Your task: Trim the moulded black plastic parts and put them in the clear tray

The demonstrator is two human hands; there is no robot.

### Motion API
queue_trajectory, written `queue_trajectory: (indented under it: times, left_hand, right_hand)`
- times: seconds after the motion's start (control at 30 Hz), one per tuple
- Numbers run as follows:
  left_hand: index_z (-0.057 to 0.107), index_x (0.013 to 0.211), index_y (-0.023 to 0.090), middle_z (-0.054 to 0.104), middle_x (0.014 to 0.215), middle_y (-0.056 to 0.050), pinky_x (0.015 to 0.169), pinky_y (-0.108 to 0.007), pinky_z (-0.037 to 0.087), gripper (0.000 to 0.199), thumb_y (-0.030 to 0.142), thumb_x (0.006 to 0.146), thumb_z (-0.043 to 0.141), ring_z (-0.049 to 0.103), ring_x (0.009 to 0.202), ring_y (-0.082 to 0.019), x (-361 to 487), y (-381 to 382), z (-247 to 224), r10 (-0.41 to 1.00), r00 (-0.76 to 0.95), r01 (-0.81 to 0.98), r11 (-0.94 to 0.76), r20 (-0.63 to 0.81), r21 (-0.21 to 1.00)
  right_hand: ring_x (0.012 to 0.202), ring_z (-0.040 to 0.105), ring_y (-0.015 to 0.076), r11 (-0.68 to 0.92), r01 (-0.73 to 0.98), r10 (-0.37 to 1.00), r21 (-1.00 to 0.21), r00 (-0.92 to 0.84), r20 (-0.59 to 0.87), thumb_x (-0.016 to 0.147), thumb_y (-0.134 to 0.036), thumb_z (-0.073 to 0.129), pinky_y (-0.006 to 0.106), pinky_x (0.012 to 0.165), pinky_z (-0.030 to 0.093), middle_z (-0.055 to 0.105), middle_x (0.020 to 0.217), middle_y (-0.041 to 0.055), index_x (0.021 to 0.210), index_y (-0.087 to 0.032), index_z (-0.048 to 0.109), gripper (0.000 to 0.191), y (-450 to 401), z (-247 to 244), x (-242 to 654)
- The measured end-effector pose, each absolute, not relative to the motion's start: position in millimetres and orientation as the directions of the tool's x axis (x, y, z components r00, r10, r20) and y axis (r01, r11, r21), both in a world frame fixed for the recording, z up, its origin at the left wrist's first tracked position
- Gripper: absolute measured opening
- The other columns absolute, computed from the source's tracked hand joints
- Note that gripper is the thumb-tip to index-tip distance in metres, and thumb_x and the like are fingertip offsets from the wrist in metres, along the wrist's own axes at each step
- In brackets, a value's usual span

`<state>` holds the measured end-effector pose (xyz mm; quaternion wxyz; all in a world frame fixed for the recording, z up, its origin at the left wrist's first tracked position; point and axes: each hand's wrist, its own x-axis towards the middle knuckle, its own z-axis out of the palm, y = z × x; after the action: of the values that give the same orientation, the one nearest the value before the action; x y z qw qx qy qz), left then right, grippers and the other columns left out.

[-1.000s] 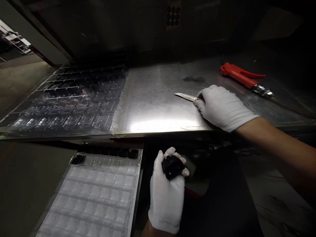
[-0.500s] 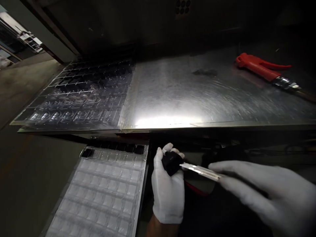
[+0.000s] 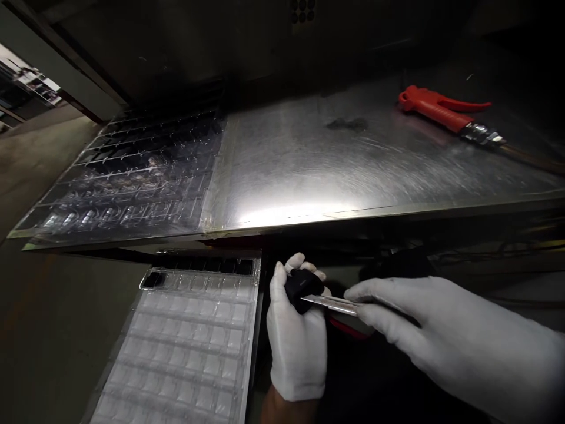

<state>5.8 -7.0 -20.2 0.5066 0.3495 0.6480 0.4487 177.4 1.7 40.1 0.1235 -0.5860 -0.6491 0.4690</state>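
In my gloved left hand [image 3: 296, 341] sits a small black plastic part [image 3: 303, 287], held between thumb and fingers below the bench edge. My gloved right hand [image 3: 410, 321] is closed around a slim metal craft knife [image 3: 338, 304]. The knife's blade points left and lies over the lower edge of the black part; whether it cuts into it I cannot tell. Left of my hands is a clear plastic tray [image 3: 176, 330] of small pockets, with black parts [image 3: 220, 265] in its far row and one at the left of the row below.
A metal workbench [image 3: 282, 171] spans the view above my hands. On its left lies a clear compartment tray [image 3: 128, 171], dark parts in its far rows. A red air blow gun [image 3: 441, 109] with a hose rests at the right. Cables [image 3: 485, 253] hang beneath the bench.
My right hand has moved left, bringing the knife blade from the black part's right side across its lower edge. My left hand keeps its hold. The whole view has shifted slightly.
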Motion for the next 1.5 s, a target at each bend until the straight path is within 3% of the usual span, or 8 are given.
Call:
queue_trajectory:
  times: [0.23, 0.4, 0.53, 0.67, 0.9, 1.2, 1.5]
  left_hand:
    - [0.050, 0.135, 0.037, 0.066, 0.121, 0.002, 0.103, -0.036, 0.055, 0.050, 0.015, 0.092, 0.064, 0.065, 0.112, -0.018, 6.4, -6.5, -18.0, 0.916, -0.226, 0.044, 0.351, -0.333, 0.935]
    - [0.050, 0.134, 0.040, 0.066, 0.122, 0.006, 0.101, -0.031, 0.055, 0.053, 0.012, 0.092, 0.064, 0.065, 0.112, -0.015, 6.6, -7.4, -16.6, 0.909, -0.239, 0.082, 0.369, -0.341, 0.926]
    - [0.051, 0.133, 0.038, 0.067, 0.117, 0.005, 0.101, -0.031, 0.055, 0.049, 0.014, 0.092, 0.065, 0.066, 0.111, -0.016, 7.8, -7.5, -14.9, 0.908, -0.232, 0.077, 0.375, -0.350, 0.924]
    - [0.052, 0.133, 0.033, 0.068, 0.114, 0.002, 0.102, -0.032, 0.055, 0.049, 0.013, 0.091, 0.067, 0.067, 0.109, -0.017, 9.4, -7.0, -14.6, 0.913, -0.213, 0.009, 0.359, -0.349, 0.933]
    - [0.055, 0.134, 0.034, 0.068, 0.118, -0.001, 0.099, -0.036, 0.059, 0.046, 0.015, 0.093, 0.065, 0.068, 0.108, -0.020, 6.8, -8.6, -23.6, 0.919, -0.243, 0.058, 0.334, -0.312, 0.941]
    - [0.056, 0.130, 0.034, 0.069, 0.114, 0.001, 0.091, -0.024, 0.061, 0.045, 0.014, 0.092, 0.068, 0.069, 0.104, -0.016, 10.1, -6.3, -20.4, 0.909, -0.222, 0.013, 0.364, -0.352, 0.931]
    - [0.053, 0.133, 0.035, 0.068, 0.117, 0.002, 0.095, -0.027, 0.060, 0.052, 0.011, 0.090, 0.069, 0.068, 0.107, -0.016, 7.5, -6.6, -25.7, 0.915, -0.213, 0.014, 0.354, -0.343, 0.935]
  right_hand:
    - [0.094, 0.066, 0.0133, -0.152, 0.601, 0.807, -0.784, -0.383, -0.450, 0.109, -0.037, 0.048, 0.011, 0.069, 0.055, 0.066, 0.105, -0.0073, 0.110, -0.033, 0.070, 0.023, 2.4, 40.7, 181.2]
    - [0.093, 0.066, 0.0111, -0.119, 0.592, 0.810, -0.797, -0.407, -0.422, 0.108, -0.036, 0.049, 0.010, 0.074, 0.054, 0.066, 0.102, -0.0094, 0.108, -0.035, 0.070, 0.021, 5.7, 42.0, 179.4]
    - [0.096, 0.066, 0.0146, -0.131, 0.604, 0.814, -0.786, -0.387, -0.432, 0.108, -0.037, 0.049, 0.012, 0.069, 0.055, 0.066, 0.105, -0.0075, 0.108, -0.034, 0.071, 0.023, 5.6, 43.9, 178.9]
    - [0.092, 0.067, 0.0178, -0.150, 0.603, 0.805, -0.784, -0.386, -0.451, 0.105, -0.037, 0.052, 0.016, 0.074, 0.057, 0.068, 0.102, -0.0046, 0.105, -0.031, 0.073, 0.022, 6.0, 42.9, 181.5]
    - [0.089, 0.066, 0.0113, -0.011, 0.590, 0.845, -0.808, -0.427, -0.323, 0.109, -0.040, 0.048, 0.010, 0.070, 0.055, 0.067, 0.102, -0.0079, 0.112, -0.032, 0.070, 0.023, 10.0, 39.3, 187.3]
    - [0.082, 0.065, 0.0042, 0.059, 0.620, 0.846, -0.782, -0.448, -0.291, 0.111, -0.040, 0.047, 0.004, 0.068, 0.052, 0.066, 0.096, -0.0160, 0.108, -0.039, 0.069, 0.021, 13.9, 48.7, 184.6]
    - [0.072, 0.064, 0.0027, 0.059, 0.616, 0.837, -0.786, -0.459, -0.297, 0.110, -0.040, 0.049, 0.002, 0.061, 0.049, 0.067, 0.090, -0.0152, 0.108, -0.037, 0.070, 0.021, 15.4, 47.6, 188.1]
